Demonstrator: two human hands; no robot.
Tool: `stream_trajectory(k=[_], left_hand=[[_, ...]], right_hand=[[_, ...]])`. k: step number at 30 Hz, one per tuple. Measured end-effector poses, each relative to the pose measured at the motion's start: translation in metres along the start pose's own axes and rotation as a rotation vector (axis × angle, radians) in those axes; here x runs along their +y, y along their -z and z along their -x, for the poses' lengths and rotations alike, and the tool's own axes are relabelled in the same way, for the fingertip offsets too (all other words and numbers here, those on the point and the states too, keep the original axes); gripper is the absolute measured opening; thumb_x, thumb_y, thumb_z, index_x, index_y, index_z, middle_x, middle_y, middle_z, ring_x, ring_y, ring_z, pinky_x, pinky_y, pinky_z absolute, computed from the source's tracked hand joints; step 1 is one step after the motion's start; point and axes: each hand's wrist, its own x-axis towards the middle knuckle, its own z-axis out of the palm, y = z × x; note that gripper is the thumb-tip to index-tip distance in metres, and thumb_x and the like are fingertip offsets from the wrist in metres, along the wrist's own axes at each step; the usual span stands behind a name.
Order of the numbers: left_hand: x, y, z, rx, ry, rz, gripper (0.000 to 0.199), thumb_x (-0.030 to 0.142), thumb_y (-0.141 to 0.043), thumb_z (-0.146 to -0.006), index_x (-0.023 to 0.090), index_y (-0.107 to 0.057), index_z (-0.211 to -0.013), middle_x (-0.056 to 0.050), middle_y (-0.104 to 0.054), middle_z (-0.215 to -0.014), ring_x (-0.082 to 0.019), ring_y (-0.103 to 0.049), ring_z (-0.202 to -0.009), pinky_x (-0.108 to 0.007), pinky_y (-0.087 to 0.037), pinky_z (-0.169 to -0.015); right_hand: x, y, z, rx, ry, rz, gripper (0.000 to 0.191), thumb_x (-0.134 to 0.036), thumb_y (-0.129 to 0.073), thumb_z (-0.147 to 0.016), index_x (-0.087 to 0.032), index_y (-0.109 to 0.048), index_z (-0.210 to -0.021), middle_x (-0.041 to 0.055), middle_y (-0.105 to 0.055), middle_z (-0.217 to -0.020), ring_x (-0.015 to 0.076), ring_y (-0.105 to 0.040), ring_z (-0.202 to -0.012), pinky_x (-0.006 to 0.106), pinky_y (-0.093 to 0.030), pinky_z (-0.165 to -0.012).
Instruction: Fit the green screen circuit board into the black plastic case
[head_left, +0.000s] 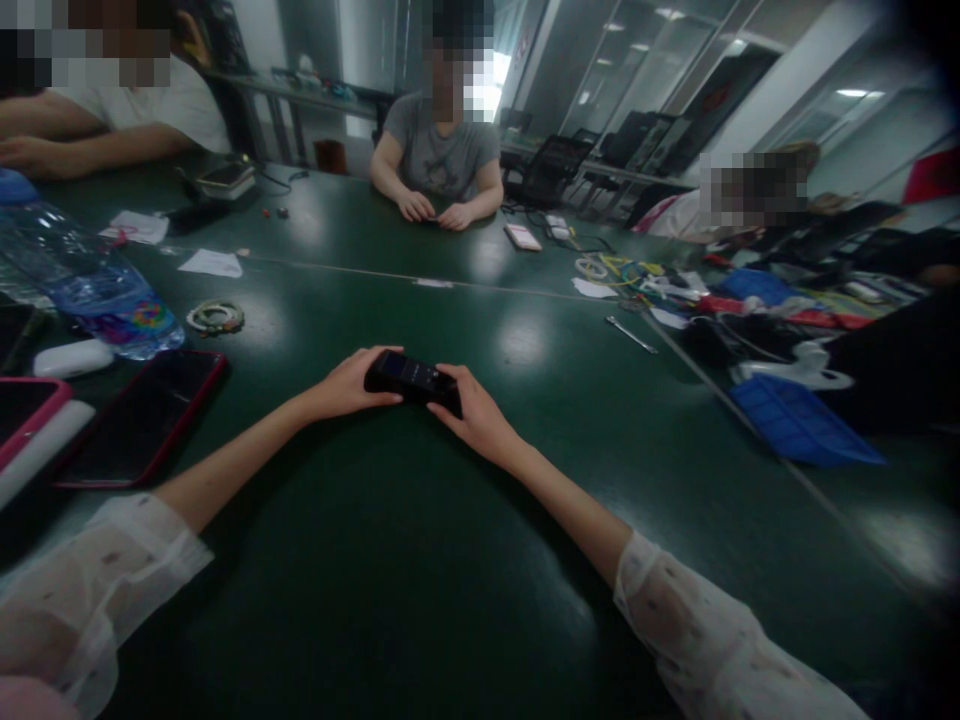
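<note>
A small black device (415, 374) with a dark screen and small light marks lies between my two hands over the green table (420, 560). My left hand (352, 385) grips its left end, fingers behind and thumb along the near edge. Its right end is held by my right hand (476, 412), with the thumb at the near side and a finger on top. The undersides of the device and of my fingers are hidden.
At left are a water bottle (112, 290), a red-edged phone (146, 420), a white case (73, 358) and a cable coil (215, 317). At right lie a wrench (631, 335), a blue tray (810, 418) and tangled cables (622, 272). A person (442, 150) sits opposite; others sit around.
</note>
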Motion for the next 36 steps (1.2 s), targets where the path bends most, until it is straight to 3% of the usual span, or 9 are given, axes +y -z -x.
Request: stream_trajectory(k=[16, 23, 36], left_hand=[[-0.0026, -0.0014, -0.0011, 0.003, -0.002, -0.003, 0.08, 0.055, -0.073, -0.076, 0.025, -0.04, -0.143, -0.013, -0.052, -0.137, -0.033, -0.05, -0.124, -0.051, -0.042, -0.102], [0.0, -0.0005, -0.0005, 0.003, 0.002, 0.003, 0.08, 0.054, -0.074, -0.075, 0.025, -0.041, -0.143, -0.013, -0.052, -0.137, -0.033, -0.05, -0.123, -0.051, -0.042, -0.1], [-0.0036, -0.0013, -0.0002, -0.014, 0.007, 0.024, 0.08, 0.052, -0.073, -0.076, 0.027, -0.039, -0.144, -0.012, -0.052, -0.137, -0.033, -0.05, -0.124, -0.052, -0.043, -0.1]], right_hand=[[-0.0008, -0.0004, 0.0001, -0.011, -0.018, -0.011, 0.055, -0.03, -0.061, -0.091, -0.025, -0.034, -0.139, 0.0128, -0.053, -0.129, 0.0292, -0.057, -0.118, 0.053, -0.052, -0.098], [0.0025, -0.0014, 0.001, -0.026, -0.007, 0.009, 0.066, -0.031, -0.06, -0.091, -0.024, -0.025, -0.147, 0.0144, -0.051, -0.131, 0.029, -0.056, -0.118, 0.052, -0.052, -0.097], [0.0033, 0.0001, -0.0001, -0.006, -0.023, -0.053, 0.059, -0.029, -0.064, -0.088, -0.025, -0.035, -0.14, 0.0114, -0.054, -0.13, 0.0271, -0.058, -0.116, 0.052, -0.052, -0.098]])
